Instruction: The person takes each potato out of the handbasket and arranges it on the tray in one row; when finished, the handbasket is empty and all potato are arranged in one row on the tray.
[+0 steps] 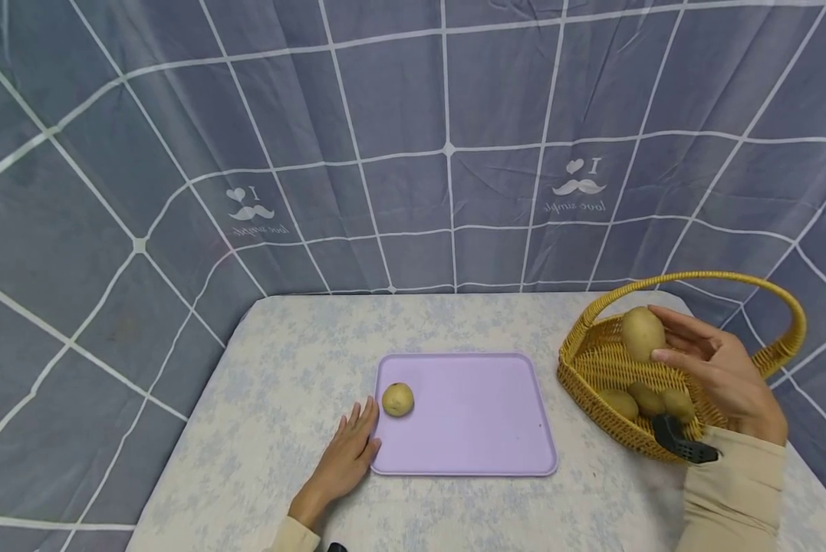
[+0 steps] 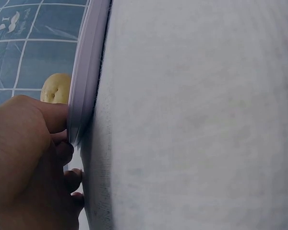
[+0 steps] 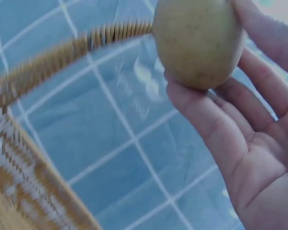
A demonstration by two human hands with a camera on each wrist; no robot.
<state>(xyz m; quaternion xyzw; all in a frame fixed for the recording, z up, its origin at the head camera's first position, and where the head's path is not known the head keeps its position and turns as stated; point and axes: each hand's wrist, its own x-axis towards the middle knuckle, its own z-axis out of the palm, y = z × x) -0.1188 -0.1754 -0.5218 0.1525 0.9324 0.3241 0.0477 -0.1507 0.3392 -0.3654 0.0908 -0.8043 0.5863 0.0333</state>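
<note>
A potato [image 1: 643,335] is held between the thumb and fingers of my right hand [image 1: 730,376], above the wicker basket [image 1: 595,364] and below its arched handle. The right wrist view shows this potato [image 3: 199,43] pinched clear of the basket. Three more potatoes [image 1: 620,403] lie inside the basket, partly shaded. My left hand [image 1: 343,458] rests at the left edge of the lilac tray [image 1: 468,422], fingers extended and touching its rim. Another potato [image 1: 398,399] sits on the tray's left side, close to those fingertips.
The tray and basket stand on a table with a pale floral cloth [image 1: 295,345]. Behind and beside it hang blue-grey checked curtains [image 1: 399,192]. The basket handle [image 1: 702,276] arches over the right hand's area.
</note>
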